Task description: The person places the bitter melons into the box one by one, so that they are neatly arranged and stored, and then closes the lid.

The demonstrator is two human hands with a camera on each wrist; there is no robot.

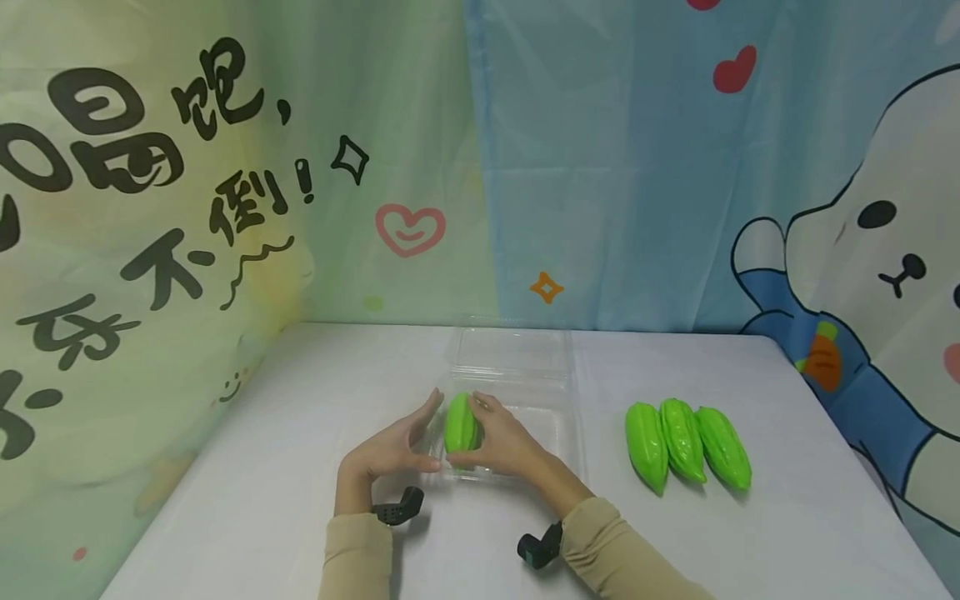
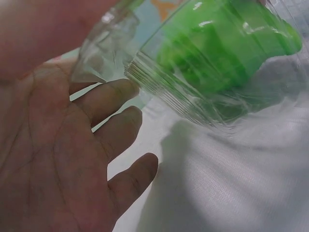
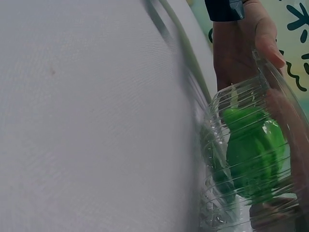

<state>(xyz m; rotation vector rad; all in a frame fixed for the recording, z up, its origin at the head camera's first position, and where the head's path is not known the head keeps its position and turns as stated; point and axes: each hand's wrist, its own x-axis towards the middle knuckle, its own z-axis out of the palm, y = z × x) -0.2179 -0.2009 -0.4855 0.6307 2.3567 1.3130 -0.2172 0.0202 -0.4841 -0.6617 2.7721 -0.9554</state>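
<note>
A clear plastic clamshell box [image 1: 543,433] lies opened out, its lid [image 1: 513,352] folded back toward the wall. At the left end of its tray, my right hand [image 1: 508,437] grips a green ridged star fruit [image 1: 459,425] between thumb and fingers. My left hand [image 1: 390,446] is spread along the box's left side, thumb by the front corner. In the left wrist view, loosely extended fingers [image 2: 130,179] stay outside the ribbed wall, with the fruit [image 2: 217,43] showing through the plastic. The right wrist view also shows the fruit [image 3: 256,150] behind that wall.
Three more green star fruits [image 1: 682,440] lie side by side on the white table [image 1: 795,517], right of the box. A printed curtain [image 1: 600,167] hangs behind the table's back edge. Both wrists carry a small black camera.
</note>
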